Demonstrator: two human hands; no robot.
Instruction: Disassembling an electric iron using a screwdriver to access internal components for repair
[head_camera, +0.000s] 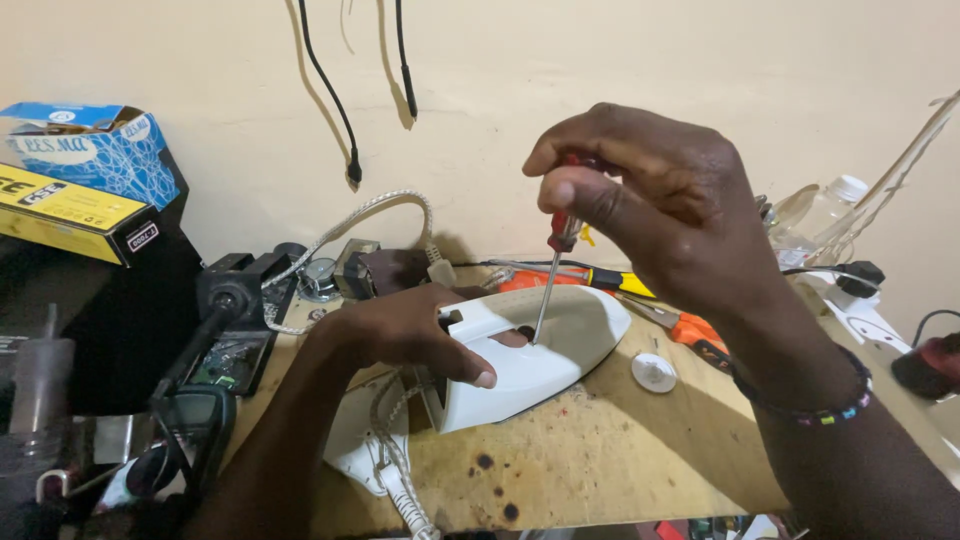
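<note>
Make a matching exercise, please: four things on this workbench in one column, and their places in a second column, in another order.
Things:
1. screwdriver
2. white iron housing
3. white round cap
4. yellow box

Places:
A. lying on the wooden board, right of the housing
B. upright in the right hand, tip inside the housing
C. on the stack at the far left
D. steadied on the board by the left hand

Pairs: 1-B, 2-D, 3-A, 4-C
</note>
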